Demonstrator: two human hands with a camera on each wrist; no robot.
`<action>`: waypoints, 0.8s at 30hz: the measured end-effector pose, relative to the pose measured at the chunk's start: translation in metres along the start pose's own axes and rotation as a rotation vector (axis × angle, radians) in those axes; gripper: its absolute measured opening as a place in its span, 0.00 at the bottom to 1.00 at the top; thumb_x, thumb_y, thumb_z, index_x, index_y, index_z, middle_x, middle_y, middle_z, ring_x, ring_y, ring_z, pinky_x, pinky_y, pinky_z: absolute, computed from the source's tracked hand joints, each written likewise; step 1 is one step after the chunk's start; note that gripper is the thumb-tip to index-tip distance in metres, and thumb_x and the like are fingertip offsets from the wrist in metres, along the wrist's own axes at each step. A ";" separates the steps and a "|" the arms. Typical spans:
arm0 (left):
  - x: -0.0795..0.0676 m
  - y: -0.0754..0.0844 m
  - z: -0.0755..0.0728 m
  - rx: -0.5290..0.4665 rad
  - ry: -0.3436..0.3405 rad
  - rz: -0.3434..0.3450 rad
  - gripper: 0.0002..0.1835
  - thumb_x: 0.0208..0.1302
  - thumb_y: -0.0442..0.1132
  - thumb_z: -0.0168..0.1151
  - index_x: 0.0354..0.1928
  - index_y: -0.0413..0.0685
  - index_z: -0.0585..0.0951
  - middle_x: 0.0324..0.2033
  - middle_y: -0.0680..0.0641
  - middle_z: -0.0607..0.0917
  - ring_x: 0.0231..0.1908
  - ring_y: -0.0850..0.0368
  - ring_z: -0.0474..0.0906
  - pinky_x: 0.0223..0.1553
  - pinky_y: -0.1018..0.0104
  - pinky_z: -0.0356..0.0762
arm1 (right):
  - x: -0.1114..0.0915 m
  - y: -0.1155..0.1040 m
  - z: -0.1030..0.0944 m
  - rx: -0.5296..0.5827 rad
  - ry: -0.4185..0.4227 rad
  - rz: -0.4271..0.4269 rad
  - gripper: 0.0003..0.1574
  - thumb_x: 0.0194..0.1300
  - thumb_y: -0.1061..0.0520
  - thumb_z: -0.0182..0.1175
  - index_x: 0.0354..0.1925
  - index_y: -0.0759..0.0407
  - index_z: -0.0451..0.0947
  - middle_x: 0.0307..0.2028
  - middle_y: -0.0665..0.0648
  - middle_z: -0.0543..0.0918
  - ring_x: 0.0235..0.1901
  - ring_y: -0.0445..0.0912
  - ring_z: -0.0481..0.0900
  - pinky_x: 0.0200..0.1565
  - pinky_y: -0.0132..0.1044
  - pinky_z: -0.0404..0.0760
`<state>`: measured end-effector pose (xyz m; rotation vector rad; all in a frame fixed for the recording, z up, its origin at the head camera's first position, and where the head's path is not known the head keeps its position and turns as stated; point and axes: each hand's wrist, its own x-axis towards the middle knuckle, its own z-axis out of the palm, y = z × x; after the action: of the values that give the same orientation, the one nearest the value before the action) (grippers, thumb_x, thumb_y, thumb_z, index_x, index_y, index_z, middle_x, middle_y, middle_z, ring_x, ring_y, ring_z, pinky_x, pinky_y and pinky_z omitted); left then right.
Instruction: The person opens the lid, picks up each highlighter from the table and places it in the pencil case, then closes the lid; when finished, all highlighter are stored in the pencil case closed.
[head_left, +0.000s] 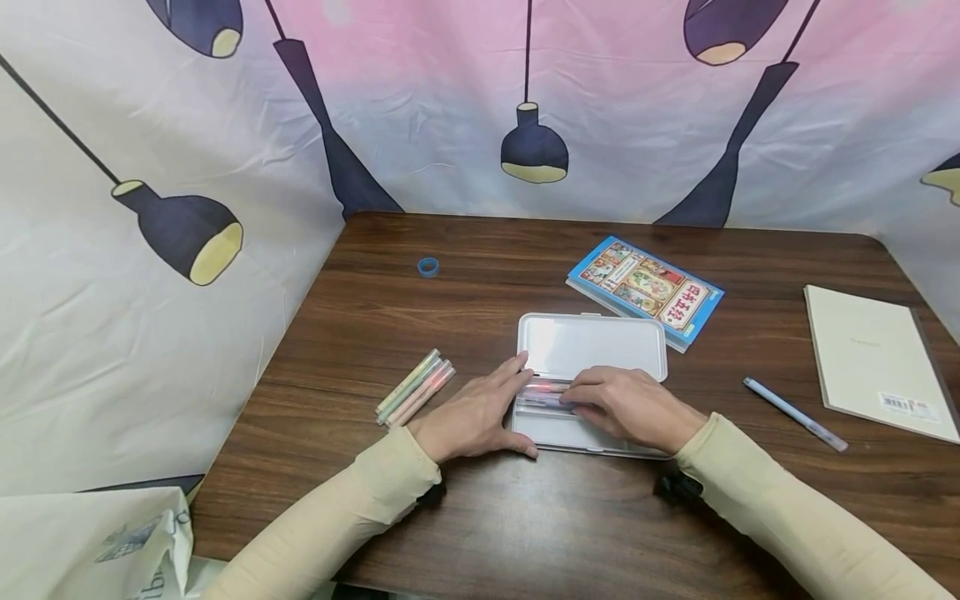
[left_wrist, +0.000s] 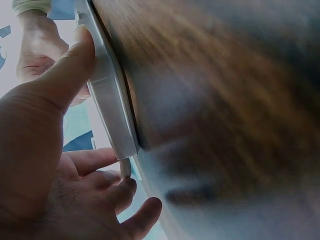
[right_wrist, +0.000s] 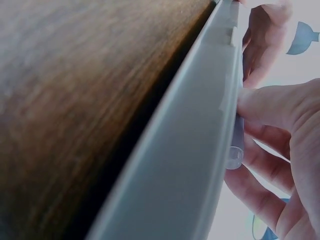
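A white pencil case (head_left: 551, 431) lies on the table with its hinged lid (head_left: 592, 346) swung back. Pens with pinkish-red and lilac barrels (head_left: 542, 400) lie in its base. My left hand (head_left: 480, 412) holds the case at its left end, the thumb on the front rim and the fingers around the end wall. Over the base, my right hand (head_left: 626, 404) pinches a lilac pen (right_wrist: 236, 150) whose clear end shows in the right wrist view. My right fingers hide part of the case.
Several markers (head_left: 415, 387) lie side by side left of the case. Behind stand a blue tape roll (head_left: 428, 267) and a blue illustrated book (head_left: 647, 287), close to the lid. To the right lie a light-blue pen (head_left: 795, 413) and a cream notebook (head_left: 870, 354).
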<state>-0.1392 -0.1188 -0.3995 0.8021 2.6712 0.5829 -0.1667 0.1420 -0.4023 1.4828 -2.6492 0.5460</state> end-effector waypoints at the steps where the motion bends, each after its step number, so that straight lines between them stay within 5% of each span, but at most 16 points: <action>1: 0.000 0.000 0.000 0.000 -0.001 -0.002 0.56 0.52 0.64 0.72 0.75 0.43 0.60 0.79 0.45 0.48 0.76 0.51 0.50 0.71 0.48 0.60 | 0.000 0.000 0.000 0.000 0.000 0.001 0.16 0.60 0.58 0.72 0.49 0.52 0.87 0.44 0.50 0.86 0.45 0.42 0.84 0.44 0.42 0.86; 24: 0.000 0.002 0.000 0.002 -0.017 -0.018 0.55 0.53 0.65 0.71 0.76 0.45 0.59 0.79 0.45 0.47 0.76 0.49 0.51 0.71 0.47 0.59 | -0.004 0.004 0.002 0.020 0.058 -0.022 0.15 0.62 0.59 0.70 0.48 0.51 0.87 0.43 0.47 0.86 0.44 0.40 0.84 0.43 0.40 0.86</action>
<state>-0.1385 -0.1173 -0.3992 0.7794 2.6615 0.5672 -0.1672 0.1466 -0.4061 1.4761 -2.5887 0.6064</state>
